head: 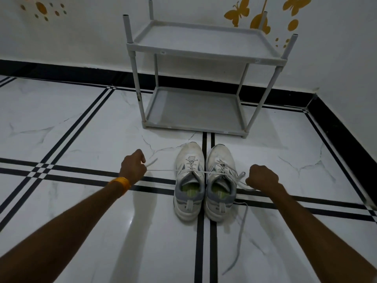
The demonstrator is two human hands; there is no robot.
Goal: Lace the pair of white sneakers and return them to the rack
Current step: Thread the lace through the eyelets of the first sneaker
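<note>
Two white sneakers stand side by side on the floor, toes pointing at the rack: the left sneaker (189, 180) and the right sneaker (221, 182). A white lace (163, 170) runs taut from the left sneaker's top eyelets out to both sides. My left hand (132, 167) pinches one end to the left of the shoes. My right hand (262, 177) is closed on the other end to their right. A loose lace (240, 227) from the right sneaker trails along the floor toward me.
A grey two-shelf shoe rack (204, 52) stands against the white wall just beyond the sneakers, both shelves bare. The floor is white marble tile with black stripes and a black skirting along the walls. An orange band is on my left wrist.
</note>
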